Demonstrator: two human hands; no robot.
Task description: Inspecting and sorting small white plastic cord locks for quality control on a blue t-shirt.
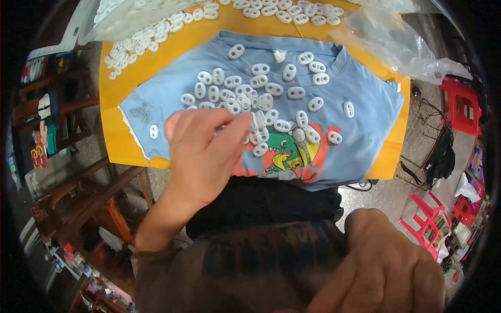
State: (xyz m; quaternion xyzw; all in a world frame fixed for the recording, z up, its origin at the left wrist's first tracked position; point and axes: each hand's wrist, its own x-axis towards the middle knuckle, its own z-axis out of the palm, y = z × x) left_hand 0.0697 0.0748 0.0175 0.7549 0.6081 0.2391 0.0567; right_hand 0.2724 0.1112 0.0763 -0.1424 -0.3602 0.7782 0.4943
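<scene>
A light blue T-shirt (360, 109) with a green dinosaur print lies on the yellow-orange tabletop. Scattered over its upper part are several small white plastic ovals (296, 93), each with two holes. My left hand (201, 151) reaches over the shirt's middle, slightly blurred, with its fingers bent together. Its fingertips meet at a white oval (255, 121) tilted on edge in the cluster, partly covered by them. Much closer to the camera, at lower right, my right hand (394, 261) is raised with curled fingers. Its fingertips are hidden, so anything in them cannot be made out.
More white ovals (138, 44) are heaped along the table's far and left edges, beside a pale container (151, 18). A clear plastic bag (391, 39) hangs over the far right corner. Red stools (459, 107) stand at right, wooden furniture (94, 203) at left.
</scene>
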